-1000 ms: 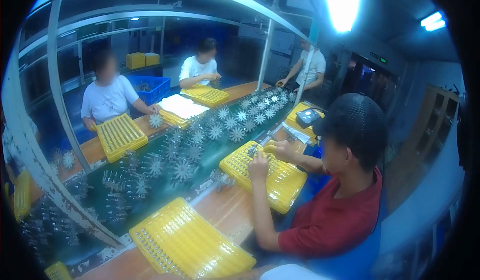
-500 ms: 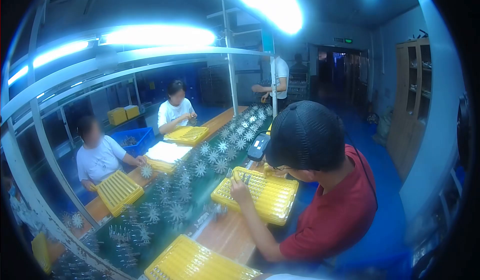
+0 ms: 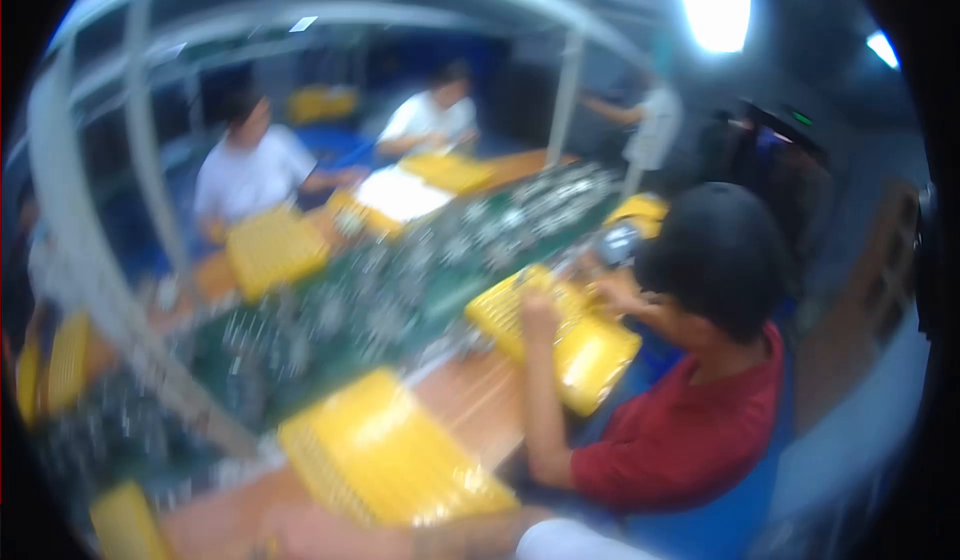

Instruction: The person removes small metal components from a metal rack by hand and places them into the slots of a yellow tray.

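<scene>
My right forearm, with a white sleeve (image 3: 585,542), reaches leftward along the bottom edge. My right hand (image 3: 305,532) is smeared by motion at the lower edge, just below a yellow tray (image 3: 385,440), and its fingers cannot be made out. That tray lies on the wooden bench edge (image 3: 470,395) and has rows of small slots. Another yellow tray (image 3: 125,522) shows at the lower left. My left hand is out of view.
A co-worker in a red shirt (image 3: 690,435) has both hands over a yellow tray (image 3: 595,360). Star-shaped metal parts cover the green belt (image 3: 440,305). Across it, two people in white (image 3: 255,180) sit with trays. A white frame post (image 3: 125,310) crosses the left side.
The view has swung back left and blurred since half a second ago. My right forearm shows more at the bottom. The standing person at the back has an arm stretched out to the left.
</scene>
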